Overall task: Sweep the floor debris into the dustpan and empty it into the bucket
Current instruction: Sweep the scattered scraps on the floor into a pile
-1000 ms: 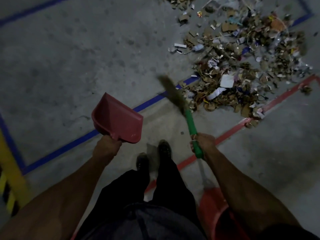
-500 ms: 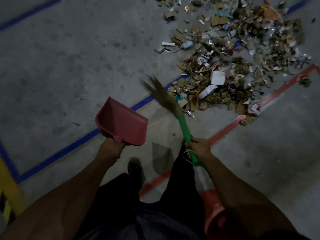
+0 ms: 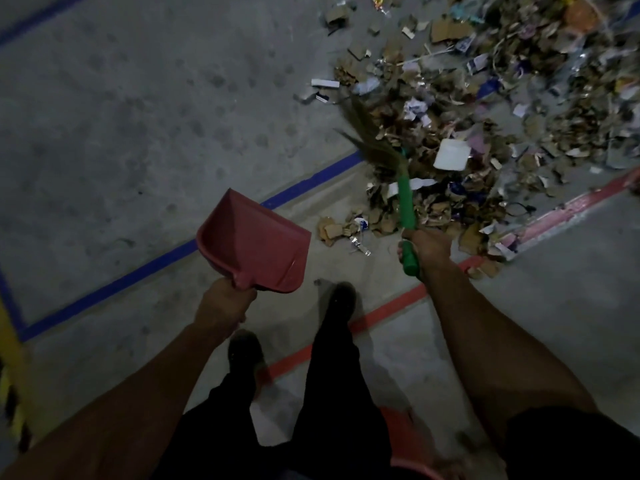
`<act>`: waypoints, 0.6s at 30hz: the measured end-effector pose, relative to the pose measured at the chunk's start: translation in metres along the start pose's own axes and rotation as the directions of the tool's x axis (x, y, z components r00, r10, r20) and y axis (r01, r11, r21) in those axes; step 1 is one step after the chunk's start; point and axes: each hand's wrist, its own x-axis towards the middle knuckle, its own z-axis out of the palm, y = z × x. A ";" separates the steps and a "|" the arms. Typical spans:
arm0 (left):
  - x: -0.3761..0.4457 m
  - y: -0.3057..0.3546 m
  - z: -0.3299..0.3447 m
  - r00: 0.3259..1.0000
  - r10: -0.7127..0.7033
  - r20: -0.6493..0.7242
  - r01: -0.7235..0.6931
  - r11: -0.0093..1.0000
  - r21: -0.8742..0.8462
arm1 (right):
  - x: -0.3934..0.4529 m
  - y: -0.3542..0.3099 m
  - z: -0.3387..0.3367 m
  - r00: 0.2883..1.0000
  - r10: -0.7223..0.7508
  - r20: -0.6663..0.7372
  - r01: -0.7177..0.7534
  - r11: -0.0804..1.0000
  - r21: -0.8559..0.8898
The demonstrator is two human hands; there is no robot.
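Note:
My left hand [image 3: 224,304] grips the handle of a red dustpan [image 3: 254,242], held in the air above the floor with its mouth facing up and away. My right hand [image 3: 427,245] grips the green handle of a short broom [image 3: 406,206]. Its brown bristles [image 3: 372,143] reach over the near left edge of a large pile of debris [image 3: 485,133]: cardboard scraps, paper and foil spread across the upper right floor. The rim of a red bucket [image 3: 401,441] shows behind my legs at the bottom, mostly hidden.
Grey concrete floor with a blue tape line [image 3: 145,271] running diagonally and a red tape line [image 3: 384,313] crossing near my feet [image 3: 341,299]. A yellow and black striped barrier [image 3: 10,375] stands at the left edge. A few loose scraps [image 3: 341,230] lie between dustpan and pile.
I have stepped closer to the pile. The broom has swung to the right, so its bristles now lie over the debris, and the dustpan has moved forward with me.

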 end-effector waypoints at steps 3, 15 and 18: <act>0.003 0.018 0.015 1.000 -0.005 -0.002 0.005 1.000 -0.004 | 0.033 -0.031 -0.023 0.998 0.050 -0.041 -0.048 0.998 0.052; 0.007 0.037 0.021 0.999 0.048 0.010 -0.048 0.999 -0.026 | -0.034 -0.034 -0.052 0.997 -0.001 -0.080 0.026 0.953 0.302; -0.005 0.031 0.013 0.997 0.074 0.013 -0.074 0.996 -0.057 | -0.091 -0.011 -0.035 0.999 0.015 -0.034 -0.004 0.959 0.284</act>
